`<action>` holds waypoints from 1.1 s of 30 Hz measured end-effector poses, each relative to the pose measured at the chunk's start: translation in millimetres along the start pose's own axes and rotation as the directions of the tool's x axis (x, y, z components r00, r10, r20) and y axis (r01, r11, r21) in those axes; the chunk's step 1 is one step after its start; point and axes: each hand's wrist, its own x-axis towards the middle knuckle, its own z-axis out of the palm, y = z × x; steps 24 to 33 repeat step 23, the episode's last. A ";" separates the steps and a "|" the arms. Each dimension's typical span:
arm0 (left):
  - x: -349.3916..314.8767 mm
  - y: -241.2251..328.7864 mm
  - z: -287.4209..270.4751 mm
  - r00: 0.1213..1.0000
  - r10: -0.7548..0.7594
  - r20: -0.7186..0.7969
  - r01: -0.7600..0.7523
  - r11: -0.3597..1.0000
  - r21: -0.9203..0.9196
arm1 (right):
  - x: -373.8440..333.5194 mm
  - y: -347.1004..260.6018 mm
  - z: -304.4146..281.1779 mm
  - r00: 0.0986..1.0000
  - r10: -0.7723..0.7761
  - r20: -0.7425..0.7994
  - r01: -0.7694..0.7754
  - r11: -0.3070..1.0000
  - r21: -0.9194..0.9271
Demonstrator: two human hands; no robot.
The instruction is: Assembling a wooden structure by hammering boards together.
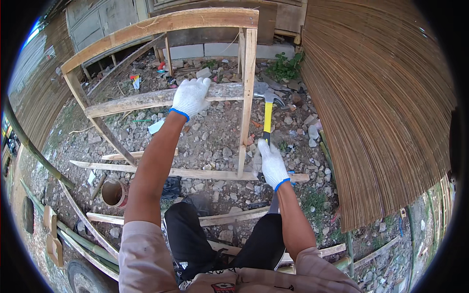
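Observation:
My right hand (273,164), in a white knitted glove with a blue cuff, is closed around the dark grip of a claw hammer (267,117). The hammer has a yellow handle and a grey metal head. Its head is at the outer side of the right post (248,63) of a wooden frame, level with the end of a crossbar (132,104); whether it touches the wood I cannot tell. My left hand (190,96), gloved alike, is closed over that crossbar, left of the post. Along the frame's top runs a curved-looking rail (161,23).
A large ribbed brown panel (376,97) leans at the right. Rubble and stones cover the ground. Loose wooden strips (215,174) lie below the frame, and bamboo poles (90,244) at the lower left. A small bucket (115,192) stands left of my left arm; behind is a wall (229,51).

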 end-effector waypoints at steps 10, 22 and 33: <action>-106.7 64.7 1.8 0.841 -0.245 -0.482 -0.006 0.887 -0.462 | -54.6 54.1 -47.9 0.841 0.471 0.265 -0.538 0.680 0.499; -515.5 61.9 56.9 0.225 -0.863 0.453 0.764 -0.133 -0.632 | -85.0 49.7 -90.6 0.747 0.510 0.427 -0.584 0.198 0.787; -542.6 55.7 57.9 0.213 -0.843 0.493 0.847 -0.092 -0.523 | -79.0 53.8 -90.0 0.756 0.492 0.431 -0.588 0.224 0.777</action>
